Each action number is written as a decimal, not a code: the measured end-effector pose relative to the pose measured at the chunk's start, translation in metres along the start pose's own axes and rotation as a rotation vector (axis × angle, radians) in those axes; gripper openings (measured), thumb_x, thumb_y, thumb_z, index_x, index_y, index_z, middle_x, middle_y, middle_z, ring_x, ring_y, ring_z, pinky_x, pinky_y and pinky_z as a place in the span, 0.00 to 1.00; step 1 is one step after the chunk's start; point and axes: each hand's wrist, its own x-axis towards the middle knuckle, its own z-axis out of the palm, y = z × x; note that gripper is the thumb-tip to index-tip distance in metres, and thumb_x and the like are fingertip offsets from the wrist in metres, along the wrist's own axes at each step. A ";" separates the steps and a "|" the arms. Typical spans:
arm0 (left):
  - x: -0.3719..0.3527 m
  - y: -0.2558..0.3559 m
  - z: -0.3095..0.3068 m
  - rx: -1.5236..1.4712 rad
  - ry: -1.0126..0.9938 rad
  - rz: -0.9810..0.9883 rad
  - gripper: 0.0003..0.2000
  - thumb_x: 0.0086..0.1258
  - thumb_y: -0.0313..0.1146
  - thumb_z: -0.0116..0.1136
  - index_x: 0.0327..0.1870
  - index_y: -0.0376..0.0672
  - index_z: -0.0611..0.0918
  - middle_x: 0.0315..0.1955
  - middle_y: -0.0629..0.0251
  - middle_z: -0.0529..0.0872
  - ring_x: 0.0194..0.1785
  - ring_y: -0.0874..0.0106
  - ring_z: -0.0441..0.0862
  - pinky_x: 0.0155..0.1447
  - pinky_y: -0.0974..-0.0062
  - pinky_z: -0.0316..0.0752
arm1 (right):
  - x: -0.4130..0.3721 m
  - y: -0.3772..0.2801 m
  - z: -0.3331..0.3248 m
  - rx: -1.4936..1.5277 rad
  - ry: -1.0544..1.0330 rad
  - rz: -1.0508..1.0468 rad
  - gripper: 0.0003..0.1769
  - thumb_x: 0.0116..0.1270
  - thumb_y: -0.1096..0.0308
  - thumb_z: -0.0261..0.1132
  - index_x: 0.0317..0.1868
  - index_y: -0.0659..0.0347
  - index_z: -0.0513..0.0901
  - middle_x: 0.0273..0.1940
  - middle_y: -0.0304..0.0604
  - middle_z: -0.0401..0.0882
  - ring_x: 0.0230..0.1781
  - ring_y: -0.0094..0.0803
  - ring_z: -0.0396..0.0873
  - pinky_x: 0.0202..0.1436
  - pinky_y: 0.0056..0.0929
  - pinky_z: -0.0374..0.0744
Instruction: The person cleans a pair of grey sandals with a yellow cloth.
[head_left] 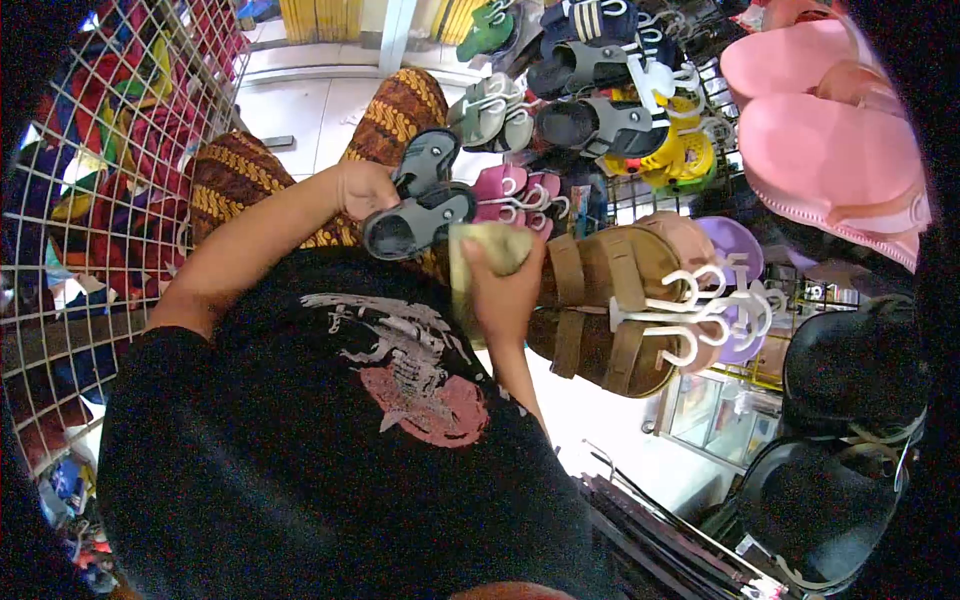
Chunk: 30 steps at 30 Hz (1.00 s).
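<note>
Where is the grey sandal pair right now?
Head view, just left of centre: the grey sandal pair is in the left hand, beside the cloth in the right hand, left of the brown sandals.

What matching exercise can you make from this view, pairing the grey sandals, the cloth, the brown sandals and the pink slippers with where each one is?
Things:
1. grey sandals
2. yellowish cloth
3. brown sandals
4. pink slippers

Places:
A. top right of the view
B. held in the left hand
C. on white hangers, just beside the right hand
D. held in the right hand

Pairs: 1-B, 2-D, 3-C, 4-A.
</note>
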 end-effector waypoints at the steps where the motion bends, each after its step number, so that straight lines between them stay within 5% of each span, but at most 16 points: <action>1: 0.000 0.003 0.008 0.008 0.085 -0.046 0.37 0.50 0.25 0.72 0.66 0.32 0.73 0.58 0.49 0.83 0.59 0.51 0.82 0.66 0.47 0.75 | 0.002 -0.007 -0.001 -0.056 0.002 0.012 0.32 0.57 0.57 0.79 0.55 0.61 0.73 0.48 0.47 0.80 0.49 0.38 0.79 0.56 0.36 0.76; 6: 0.004 0.002 0.032 0.010 -0.038 0.073 0.31 0.60 0.22 0.65 0.68 0.33 0.71 0.56 0.47 0.84 0.55 0.58 0.86 0.61 0.57 0.81 | 0.006 -0.010 -0.001 -0.112 -0.067 0.046 0.33 0.61 0.51 0.76 0.56 0.63 0.72 0.51 0.54 0.81 0.53 0.45 0.80 0.58 0.40 0.76; 7: 0.003 0.003 0.015 0.021 -0.010 0.033 0.31 0.60 0.23 0.66 0.67 0.32 0.72 0.56 0.47 0.84 0.54 0.58 0.86 0.61 0.57 0.81 | 0.009 -0.008 0.003 -0.092 0.043 0.021 0.36 0.61 0.51 0.76 0.60 0.65 0.71 0.53 0.57 0.80 0.55 0.47 0.80 0.61 0.41 0.75; 10: 0.004 0.002 -0.009 -0.068 0.021 -0.060 0.29 0.60 0.27 0.66 0.65 0.31 0.74 0.54 0.46 0.85 0.53 0.59 0.87 0.61 0.57 0.81 | 0.009 -0.025 0.004 -0.087 -0.046 0.081 0.40 0.61 0.51 0.76 0.63 0.68 0.70 0.55 0.59 0.79 0.56 0.47 0.79 0.63 0.40 0.74; 11: 0.006 -0.005 -0.011 0.016 0.100 0.040 0.28 0.61 0.30 0.64 0.63 0.28 0.75 0.53 0.45 0.86 0.52 0.59 0.88 0.61 0.58 0.81 | 0.007 -0.021 0.008 -0.142 -0.022 -0.054 0.40 0.60 0.51 0.76 0.63 0.68 0.70 0.54 0.58 0.79 0.56 0.48 0.78 0.63 0.40 0.74; 14: 0.001 -0.001 -0.008 -0.023 0.113 0.021 0.27 0.62 0.31 0.62 0.62 0.26 0.75 0.53 0.45 0.86 0.52 0.58 0.88 0.62 0.59 0.81 | 0.022 -0.029 0.006 -0.011 0.069 -0.003 0.36 0.61 0.50 0.76 0.59 0.67 0.72 0.53 0.56 0.80 0.54 0.48 0.79 0.62 0.42 0.74; 16: 0.005 0.006 0.011 -0.112 0.115 -0.027 0.20 0.57 0.29 0.64 0.49 0.26 0.83 0.46 0.46 0.88 0.47 0.54 0.88 0.58 0.52 0.81 | 0.026 -0.028 0.007 -0.055 0.084 0.033 0.33 0.62 0.51 0.75 0.55 0.67 0.73 0.50 0.54 0.80 0.52 0.48 0.80 0.60 0.42 0.75; 19: 0.000 0.005 0.013 -0.110 0.135 0.035 0.19 0.58 0.30 0.64 0.49 0.26 0.83 0.46 0.46 0.88 0.48 0.54 0.88 0.61 0.54 0.80 | 0.031 -0.022 0.007 -0.232 -0.032 -0.144 0.33 0.63 0.51 0.74 0.55 0.66 0.71 0.48 0.54 0.80 0.51 0.46 0.80 0.58 0.42 0.76; 23: 0.001 0.003 -0.006 -0.130 0.119 0.004 0.19 0.60 0.29 0.63 0.51 0.27 0.83 0.46 0.46 0.88 0.48 0.55 0.88 0.61 0.55 0.80 | 0.034 -0.025 0.006 -0.006 0.041 0.032 0.34 0.63 0.51 0.74 0.57 0.67 0.72 0.48 0.54 0.80 0.50 0.46 0.80 0.58 0.41 0.76; 27: -0.001 0.003 -0.007 -0.036 0.210 0.055 0.19 0.60 0.27 0.62 0.52 0.27 0.82 0.46 0.47 0.89 0.47 0.55 0.88 0.57 0.54 0.82 | 0.031 0.000 0.019 -0.187 -0.001 -0.175 0.35 0.63 0.52 0.75 0.59 0.66 0.70 0.51 0.54 0.80 0.52 0.45 0.79 0.60 0.40 0.75; 30: 0.000 0.008 0.020 -0.020 0.228 0.079 0.19 0.58 0.27 0.64 0.51 0.29 0.82 0.43 0.48 0.89 0.41 0.56 0.89 0.50 0.54 0.84 | 0.033 -0.004 0.017 -0.082 0.140 0.048 0.34 0.62 0.54 0.75 0.58 0.66 0.70 0.52 0.54 0.79 0.53 0.45 0.79 0.60 0.40 0.74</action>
